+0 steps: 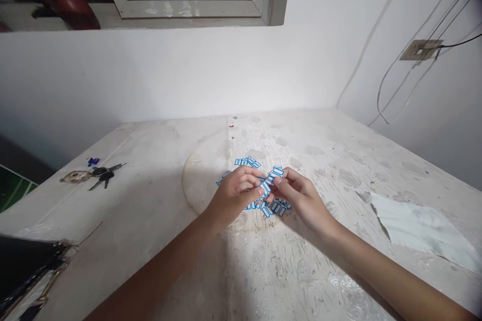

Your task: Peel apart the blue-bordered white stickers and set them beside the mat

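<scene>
Counter (158, 241): stained, white, against the wall (207, 75)
Left grip (234, 193): my fingers pinching a blue-edged strip (265, 189)
Right grip (304, 194): mine, clamped on its far end
Blue-edged pieces (277, 207): on the counter, below the strip

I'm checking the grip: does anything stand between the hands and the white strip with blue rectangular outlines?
Nothing visible does: the left hand and right hand both hold the blue-outlined white strip. Similar blue-outlined pieces lie on the pale table.
</scene>
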{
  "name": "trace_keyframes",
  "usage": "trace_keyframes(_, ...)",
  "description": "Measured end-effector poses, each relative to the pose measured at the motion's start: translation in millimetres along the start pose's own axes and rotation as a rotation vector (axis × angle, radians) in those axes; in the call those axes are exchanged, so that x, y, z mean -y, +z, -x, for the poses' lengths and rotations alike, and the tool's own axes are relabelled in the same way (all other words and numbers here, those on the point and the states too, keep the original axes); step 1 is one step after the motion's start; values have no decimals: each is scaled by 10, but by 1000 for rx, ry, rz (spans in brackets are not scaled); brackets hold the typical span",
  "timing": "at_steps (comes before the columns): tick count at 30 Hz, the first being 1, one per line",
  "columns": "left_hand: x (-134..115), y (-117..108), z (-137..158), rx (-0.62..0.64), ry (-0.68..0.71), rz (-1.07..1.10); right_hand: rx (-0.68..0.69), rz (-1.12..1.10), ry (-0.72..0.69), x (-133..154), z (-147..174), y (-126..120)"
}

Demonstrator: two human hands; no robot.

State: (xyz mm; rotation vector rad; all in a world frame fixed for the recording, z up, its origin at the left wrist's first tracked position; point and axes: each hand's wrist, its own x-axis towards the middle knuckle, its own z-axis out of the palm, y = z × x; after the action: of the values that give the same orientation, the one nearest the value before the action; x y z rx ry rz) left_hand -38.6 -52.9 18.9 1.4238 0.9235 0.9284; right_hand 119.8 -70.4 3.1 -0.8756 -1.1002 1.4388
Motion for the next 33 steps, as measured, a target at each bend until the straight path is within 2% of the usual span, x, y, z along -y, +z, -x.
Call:
trace_keyframes(11, -30, -46, -34, -104, -51, 10, -67, -13, -49, -65, -135, -118)
trace_keyframes(15, -80, -151, -70, -133, -57, -19, -65, 62, -87, -69, -161, -142)
trace_keyframes(21, -198, -363, -127, -190, -59, -102, -135, 209, -191, -30, -214, -266)
trace_keyframes(28, -6, -517, -183, -99, -135, -186, -146, 313, -130, -152, -269, -302)
trace_keyframes(33, -8, -566, -178, -131, -198, -176, -197, 300, -84, -67, -297, -330)
